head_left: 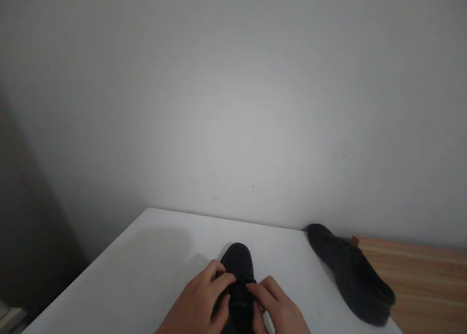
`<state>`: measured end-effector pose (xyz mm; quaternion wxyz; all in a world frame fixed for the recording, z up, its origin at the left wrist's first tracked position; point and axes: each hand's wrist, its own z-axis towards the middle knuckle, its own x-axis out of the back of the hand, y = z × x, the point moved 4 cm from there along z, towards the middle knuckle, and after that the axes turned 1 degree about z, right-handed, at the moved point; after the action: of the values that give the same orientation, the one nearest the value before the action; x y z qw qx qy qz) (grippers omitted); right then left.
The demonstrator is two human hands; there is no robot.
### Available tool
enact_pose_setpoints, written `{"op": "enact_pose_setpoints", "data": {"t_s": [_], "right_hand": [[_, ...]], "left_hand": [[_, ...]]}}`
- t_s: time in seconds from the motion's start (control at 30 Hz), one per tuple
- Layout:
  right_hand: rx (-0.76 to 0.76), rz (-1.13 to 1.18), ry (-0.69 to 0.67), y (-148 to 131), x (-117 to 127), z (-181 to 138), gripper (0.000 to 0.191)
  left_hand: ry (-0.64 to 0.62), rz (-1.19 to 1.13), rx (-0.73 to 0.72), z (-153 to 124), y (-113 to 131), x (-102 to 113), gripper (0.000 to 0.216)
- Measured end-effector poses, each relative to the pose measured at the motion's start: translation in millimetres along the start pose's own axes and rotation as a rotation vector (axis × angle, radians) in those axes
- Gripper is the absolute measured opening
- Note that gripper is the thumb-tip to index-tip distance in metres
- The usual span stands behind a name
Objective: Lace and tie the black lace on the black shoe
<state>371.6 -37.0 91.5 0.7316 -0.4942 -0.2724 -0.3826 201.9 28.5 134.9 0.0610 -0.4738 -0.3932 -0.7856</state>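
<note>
a dim grey wall (233, 96) is filling most of the scene. on the white table (146, 256), low in the middle, the left hand (202, 302) is curling its fingers and pinching the lacing of a black shoe (239, 268), whose toe is pointing away toward the wall. just right of it, the right hand (279, 307) is pinching the same lacing, fingertips nearly meeting the other hand's. further right, a second black shoe (350, 273) is lying at the table's edge beside a wooden surface (426, 280).

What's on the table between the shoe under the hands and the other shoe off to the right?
Nothing: in the head view, only bare white table lies between the held shoe and the other shoe.
</note>
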Motion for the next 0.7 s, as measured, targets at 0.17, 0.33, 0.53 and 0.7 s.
{"op": "enact_pose_setpoints", "data": {"t_s": [0.17,0.33,0.53,0.7], "right_hand": [[0.002,-0.283,-0.147,-9.5,1.1,10.0,0.038],[-0.07,-0.354,-0.195,-24.4,9.7,16.8,0.033],[-0.121,-0.475,-0.146,-39.6,22.4,20.2,0.032],[-0.149,-0.471,-0.176,-41.1,23.8,24.9,0.041]], "left_hand": [[-0.083,0.196,0.034,10.7,7.7,-8.5,0.035],[-0.23,0.373,0.126,20.6,20.1,-8.3,0.042],[-0.125,0.276,0.111,17.8,41.8,6.3,0.029],[0.026,-0.083,0.011,15.8,49.8,25.6,0.015]]}}
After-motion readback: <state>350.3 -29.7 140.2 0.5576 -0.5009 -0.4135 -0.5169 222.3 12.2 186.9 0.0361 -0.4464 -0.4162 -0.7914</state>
